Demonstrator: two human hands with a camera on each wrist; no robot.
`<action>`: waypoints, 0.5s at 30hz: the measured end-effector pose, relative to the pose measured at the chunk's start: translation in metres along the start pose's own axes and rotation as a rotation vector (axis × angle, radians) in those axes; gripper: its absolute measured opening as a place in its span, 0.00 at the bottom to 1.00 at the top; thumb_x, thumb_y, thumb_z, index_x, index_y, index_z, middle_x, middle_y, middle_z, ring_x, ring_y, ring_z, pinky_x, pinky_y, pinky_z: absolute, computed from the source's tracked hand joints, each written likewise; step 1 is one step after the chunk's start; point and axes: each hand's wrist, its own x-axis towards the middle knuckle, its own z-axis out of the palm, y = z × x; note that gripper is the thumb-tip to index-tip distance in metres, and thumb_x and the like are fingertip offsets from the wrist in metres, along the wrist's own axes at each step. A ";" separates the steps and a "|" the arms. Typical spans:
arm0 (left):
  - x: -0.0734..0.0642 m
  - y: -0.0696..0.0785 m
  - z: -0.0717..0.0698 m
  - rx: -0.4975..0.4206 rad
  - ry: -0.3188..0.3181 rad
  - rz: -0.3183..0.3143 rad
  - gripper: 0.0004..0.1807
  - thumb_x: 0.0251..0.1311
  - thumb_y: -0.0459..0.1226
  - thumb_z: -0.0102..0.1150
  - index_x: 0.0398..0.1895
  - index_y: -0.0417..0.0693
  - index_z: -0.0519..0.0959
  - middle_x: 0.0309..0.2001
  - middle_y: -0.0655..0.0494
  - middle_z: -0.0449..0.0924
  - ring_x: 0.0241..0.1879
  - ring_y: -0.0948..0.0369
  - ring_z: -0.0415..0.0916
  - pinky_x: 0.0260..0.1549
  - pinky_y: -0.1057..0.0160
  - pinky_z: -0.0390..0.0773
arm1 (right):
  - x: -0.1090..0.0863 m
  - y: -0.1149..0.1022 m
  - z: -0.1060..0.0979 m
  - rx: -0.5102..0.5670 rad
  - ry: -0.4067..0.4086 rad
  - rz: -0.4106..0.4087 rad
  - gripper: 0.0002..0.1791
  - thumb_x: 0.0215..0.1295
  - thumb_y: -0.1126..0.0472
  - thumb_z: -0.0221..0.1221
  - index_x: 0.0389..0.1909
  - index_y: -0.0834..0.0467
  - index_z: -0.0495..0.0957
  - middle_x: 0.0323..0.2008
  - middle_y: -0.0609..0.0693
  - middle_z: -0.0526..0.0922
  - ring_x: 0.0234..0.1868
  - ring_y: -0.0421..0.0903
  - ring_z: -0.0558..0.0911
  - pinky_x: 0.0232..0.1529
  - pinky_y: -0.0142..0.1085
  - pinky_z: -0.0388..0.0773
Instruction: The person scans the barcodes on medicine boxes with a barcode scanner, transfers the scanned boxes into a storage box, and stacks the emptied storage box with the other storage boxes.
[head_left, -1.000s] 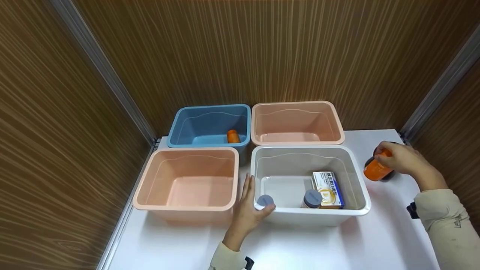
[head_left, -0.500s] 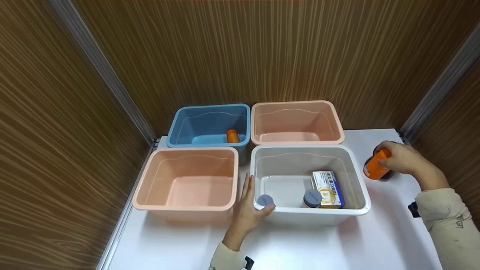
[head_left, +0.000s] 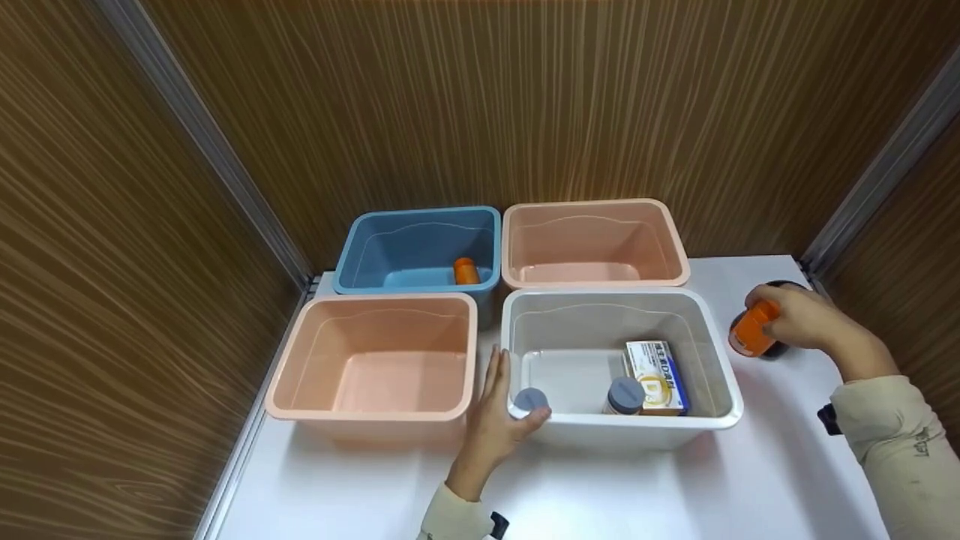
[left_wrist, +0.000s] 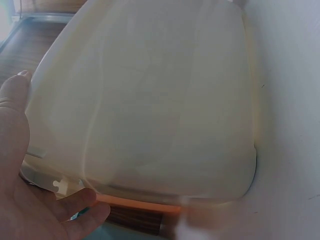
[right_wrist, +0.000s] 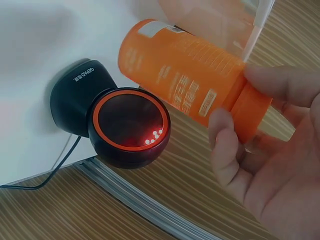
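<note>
My right hand (head_left: 808,319) grips an orange bottle (right_wrist: 180,70) by its cap end, thumb and fingers curled round it. The bottle is tilted, its printed label facing the right wrist camera. Close beside it stands a black barcode scanner (right_wrist: 130,120) with an orange ring and lit red dots; in the head view the hand and bottle partly cover it. My left hand (head_left: 491,431) rests at the front left corner of the white bin (head_left: 622,431), fingers fairly straight along the side, thumb at the front rim. That bin holds a vitamin box (head_left: 656,379) and two grey-capped bottles, one a jar-like bottle (head_left: 625,396).
A peach bin (head_left: 371,416) stands left of the white one. Behind are a blue bin (head_left: 416,291) containing another orange bottle (head_left: 466,271) and a second peach bin (head_left: 596,285). Wood-grain panels (head_left: 480,97) enclose the white table (head_left: 360,495). The scanner's cable (right_wrist: 57,165) trails off.
The orange bottle has turned and shifted slightly in my right hand near the scanner, its label rolling round. My left hand stays at the bin's corner.
</note>
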 end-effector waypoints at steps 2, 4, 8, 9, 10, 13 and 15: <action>0.000 0.000 0.000 0.004 0.000 0.003 0.63 0.52 0.70 0.61 0.82 0.49 0.46 0.82 0.57 0.36 0.78 0.46 0.41 0.66 0.36 0.58 | 0.000 0.000 0.000 -0.001 -0.006 0.004 0.17 0.60 0.66 0.63 0.50 0.63 0.76 0.45 0.71 0.75 0.42 0.66 0.75 0.41 0.61 0.75; 0.000 0.000 0.000 0.006 0.000 0.007 0.63 0.52 0.70 0.61 0.82 0.48 0.47 0.82 0.56 0.36 0.78 0.45 0.40 0.66 0.35 0.57 | 0.001 0.000 0.001 -0.003 -0.013 0.014 0.14 0.65 0.61 0.63 0.48 0.62 0.76 0.44 0.69 0.76 0.41 0.65 0.76 0.40 0.61 0.76; 0.000 -0.001 0.000 0.006 0.001 0.006 0.63 0.52 0.70 0.61 0.82 0.48 0.46 0.82 0.56 0.36 0.78 0.45 0.39 0.66 0.33 0.55 | 0.001 0.000 0.002 -0.006 -0.039 0.041 0.14 0.71 0.55 0.61 0.47 0.62 0.77 0.43 0.67 0.79 0.40 0.62 0.77 0.40 0.60 0.77; 0.000 -0.001 0.000 0.006 0.000 0.005 0.63 0.52 0.70 0.61 0.82 0.49 0.46 0.82 0.56 0.36 0.78 0.45 0.39 0.66 0.33 0.55 | 0.000 0.000 0.002 -0.001 -0.046 0.052 0.14 0.71 0.56 0.61 0.47 0.63 0.77 0.43 0.67 0.79 0.40 0.62 0.77 0.41 0.60 0.77; 0.000 -0.001 0.000 0.005 0.000 0.002 0.63 0.52 0.70 0.61 0.82 0.49 0.46 0.82 0.57 0.35 0.78 0.45 0.39 0.66 0.33 0.55 | 0.000 0.000 0.002 0.001 -0.051 0.059 0.14 0.70 0.57 0.61 0.48 0.64 0.77 0.43 0.67 0.79 0.39 0.62 0.77 0.41 0.60 0.77; -0.001 -0.002 0.000 0.000 0.002 0.010 0.62 0.52 0.69 0.61 0.82 0.49 0.46 0.82 0.57 0.36 0.78 0.46 0.39 0.66 0.33 0.55 | -0.001 0.000 0.002 0.022 -0.059 0.081 0.16 0.67 0.60 0.61 0.49 0.67 0.76 0.42 0.68 0.78 0.39 0.61 0.77 0.39 0.57 0.78; -0.001 -0.002 0.000 -0.007 0.007 0.029 0.61 0.54 0.67 0.62 0.82 0.48 0.46 0.82 0.57 0.36 0.78 0.45 0.39 0.66 0.33 0.54 | -0.002 0.000 0.002 0.028 -0.057 0.078 0.18 0.65 0.61 0.61 0.50 0.68 0.75 0.41 0.68 0.78 0.38 0.60 0.76 0.38 0.55 0.77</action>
